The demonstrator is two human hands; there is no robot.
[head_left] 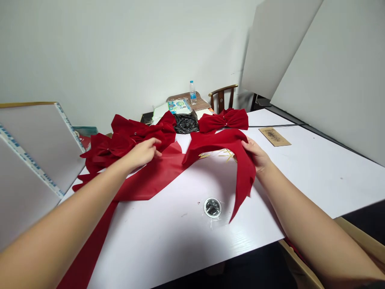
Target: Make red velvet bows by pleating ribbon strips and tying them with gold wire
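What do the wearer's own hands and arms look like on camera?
The left hand and right hand are bare: no gloves, rings or watch visible. Both forearms are uncovered; a dark edge by the right one may be a sleeve.

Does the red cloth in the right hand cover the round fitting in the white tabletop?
No, the red cloth in the right hand hangs down beside the round fitting, which is uncovered.

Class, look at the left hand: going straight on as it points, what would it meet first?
Probably the red cloth bow just past the left hand, though depth is unclear and it might pass above.
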